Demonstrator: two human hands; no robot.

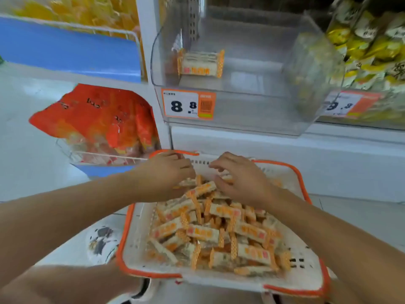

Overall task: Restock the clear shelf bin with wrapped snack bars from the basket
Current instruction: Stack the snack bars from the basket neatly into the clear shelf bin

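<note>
1. While both hands sit at the far end of the basket, the left hand and right hand face each other w/ fingers curled down over the top of the snack bars pile. Can't tell if either has a firm hold yet.
2. Bars lie jumbled, long axes mostly across the basket, directly under and just toward the person from the hands.
3. Clear shelf bin is up and ahead, nearly bare, w/ one bar pack at its left. Both hands abt equally near; lift goes up and fwd.
</note>
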